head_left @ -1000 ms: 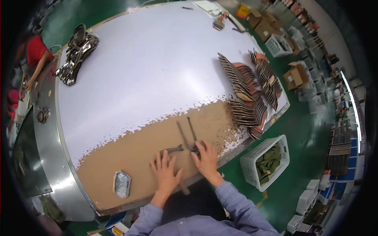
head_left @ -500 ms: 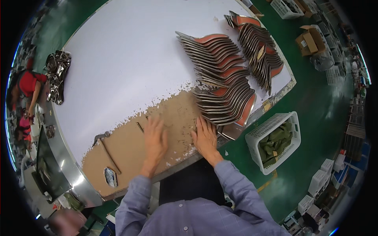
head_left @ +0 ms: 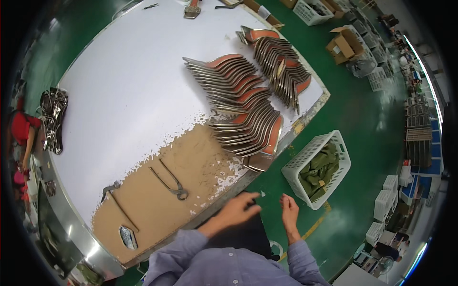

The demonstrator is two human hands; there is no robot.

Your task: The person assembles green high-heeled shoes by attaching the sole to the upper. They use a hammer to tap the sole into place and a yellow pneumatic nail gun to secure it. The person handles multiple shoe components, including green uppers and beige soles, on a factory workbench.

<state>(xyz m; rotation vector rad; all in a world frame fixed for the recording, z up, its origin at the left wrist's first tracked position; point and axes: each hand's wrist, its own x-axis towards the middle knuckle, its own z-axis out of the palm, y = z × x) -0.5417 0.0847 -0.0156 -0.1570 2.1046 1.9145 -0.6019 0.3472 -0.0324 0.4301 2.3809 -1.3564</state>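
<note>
Both hands are past the table's near edge, over the floor, with nothing visible in them. My left hand (head_left: 237,209) reaches rightward, fingers stretched and apart. Beside it my right hand (head_left: 289,212) is raised, its fingers loosely extended, just short of the white plastic crate (head_left: 311,200) of folded olive-green pieces (head_left: 320,168). On the table's bare brown patch lie metal pincers (head_left: 179,192), handles spread. To their left are a hammer (head_left: 121,209) and a small, dark, shiny angular piece (head_left: 128,237). Rows of curved, orange-faced plates with metal-looking rims (head_left: 248,128) stand nested at the table's right side.
The white table (head_left: 129,86) has a worn right edge. Shiny dark metal pieces (head_left: 55,119) are heaped at its left, near a person in red (head_left: 21,128). More tools (head_left: 192,10) lie at the far edge. Open cartons (head_left: 344,45) and white crates stand on the green floor.
Both hands have left the tabletop and moved rightward and nearer to me, beyond the edge. The view has turned right. The pincers, largely covered by my left hand before, now show fully.
</note>
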